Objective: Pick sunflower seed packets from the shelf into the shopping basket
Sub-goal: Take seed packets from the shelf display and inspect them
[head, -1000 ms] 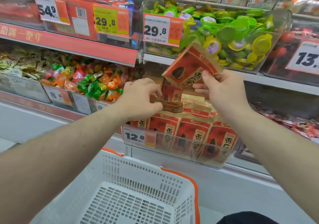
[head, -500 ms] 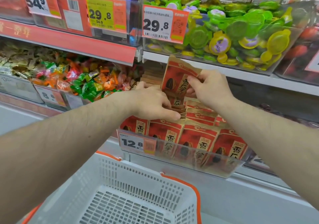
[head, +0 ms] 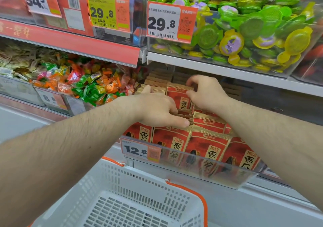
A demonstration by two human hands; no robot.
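Two bare hands in among red seed packets [head: 206,144] standing in rows in a clear shelf bin [head: 227,177]. Left hand [head: 157,109] palm down, fingers curled over folded packet tops near the middle, thumb stretched right along them. Right hand [head: 206,94] farther back, thumb and fingers pinching the top edge of one upright packet [head: 178,95]. White basket [head: 139,179] with orange rim below, nearer, holding no packets. Price tag [head: 139,150] at bin's left front.
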